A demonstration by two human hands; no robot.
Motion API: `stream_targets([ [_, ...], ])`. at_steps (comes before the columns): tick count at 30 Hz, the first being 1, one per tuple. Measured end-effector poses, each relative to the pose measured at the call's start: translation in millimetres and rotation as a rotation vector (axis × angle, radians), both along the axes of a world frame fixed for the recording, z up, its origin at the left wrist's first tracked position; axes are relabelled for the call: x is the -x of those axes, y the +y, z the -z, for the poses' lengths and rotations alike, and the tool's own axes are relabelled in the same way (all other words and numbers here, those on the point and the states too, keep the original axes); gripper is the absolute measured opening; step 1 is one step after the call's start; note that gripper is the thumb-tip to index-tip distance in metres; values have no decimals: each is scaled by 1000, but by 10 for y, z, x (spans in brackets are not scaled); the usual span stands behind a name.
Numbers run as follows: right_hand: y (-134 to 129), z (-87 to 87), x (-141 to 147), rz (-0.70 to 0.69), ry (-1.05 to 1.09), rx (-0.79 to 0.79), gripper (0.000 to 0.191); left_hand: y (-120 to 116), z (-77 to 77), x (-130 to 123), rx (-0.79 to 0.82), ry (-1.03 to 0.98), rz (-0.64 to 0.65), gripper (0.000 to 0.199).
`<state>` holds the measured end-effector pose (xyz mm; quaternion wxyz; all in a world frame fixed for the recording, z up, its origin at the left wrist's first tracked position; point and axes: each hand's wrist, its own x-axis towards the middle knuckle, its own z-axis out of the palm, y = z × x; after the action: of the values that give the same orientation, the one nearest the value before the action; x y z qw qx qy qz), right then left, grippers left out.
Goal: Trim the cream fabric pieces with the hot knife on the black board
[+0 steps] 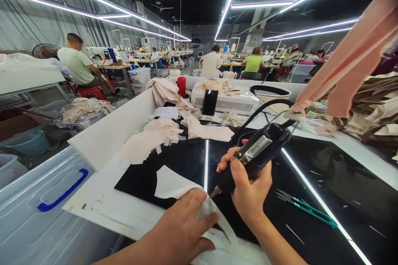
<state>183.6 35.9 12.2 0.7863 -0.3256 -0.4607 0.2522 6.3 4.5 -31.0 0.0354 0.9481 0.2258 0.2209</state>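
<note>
My right hand (248,186) is wrapped around a black corded hand tool (253,153) with a metal plate on its side. The tool's pointed metal tip (215,191) slants down to the left, close to the edge of a white fabric piece (174,184). My left hand (189,223) lies over that fabric with its thumb and fingers apart, pressing it against the shiny black work surface (143,178). Part of the fabric is hidden under this hand, and its far end curls up a little. Teal-handled thread snips (307,207) lie to the right of my right hand.
Cream fabric pieces (152,136) are piled at the back left. A phone (210,102) leans on a white vented box (230,98). The tool's cable (248,120) and pink fabric strips (345,58) hang at the right. A white side panel (115,132) borders the left.
</note>
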Motion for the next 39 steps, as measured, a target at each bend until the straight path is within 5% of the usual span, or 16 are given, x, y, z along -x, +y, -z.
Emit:
stream_targets([
  [5, -29, -106, -97, 18, -4, 8, 27, 104, -87, 89, 71, 39, 1, 27],
  [9, -128, -187, -201, 46, 10, 45, 36, 279, -132, 192, 107, 109, 29, 45],
  [14, -327, -214, -288, 44, 42, 76, 38, 287, -300, 92, 232, 381, -149, 63],
  [21, -540, -189, -354, 48, 64, 45, 36, 49, -500, -229, 339, 454, -264, 18],
  [29, -534, -109, -459, 91, 55, 52, 39, 41, -306, -211, 82, 396, -263, 12],
  [34, -494, -97, -466, 107, 53, 47, 39, 37, -192, -273, -100, 239, -49, 28],
  [39, -467, -63, -446, 99, 30, 42, 39, 26, -192, -432, -126, 125, 219, 20],
])
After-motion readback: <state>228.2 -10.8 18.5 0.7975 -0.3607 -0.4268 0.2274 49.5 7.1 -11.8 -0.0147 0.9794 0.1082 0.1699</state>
